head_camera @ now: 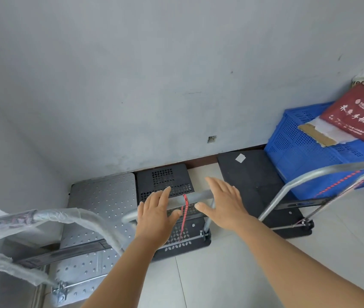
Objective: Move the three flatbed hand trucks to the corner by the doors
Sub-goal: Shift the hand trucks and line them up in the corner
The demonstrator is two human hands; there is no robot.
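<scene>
Trucks, flatbed, three — parked side by side with their front edges against the wall's dark baseboard. Silver perforated truck [103, 196] on the left, in the corner, its handle wrapped in clear plastic film [43, 216]. Black perforated truck [167, 181] in the middle, touching the silver deck; a red cord [184, 210] hangs from its grey handle bar [196, 195]. Black solid-deck truck [250, 174] on the right, set apart by a strip of bare floor tile, a white sticker [240, 158] on its deck.

Left hand [156, 214] and right hand [223, 201] — both spread flat, fingers extended, over the middle truck's handle bar, gripping nothing; contact with the bar cannot be told.

Blue plastic crate [305, 150], latticed, just beside the right truck against the wall. Contents: red printed bag [354, 114] resting on top, torn cardboard [316, 134] beneath it; the rest hidden.
</scene>
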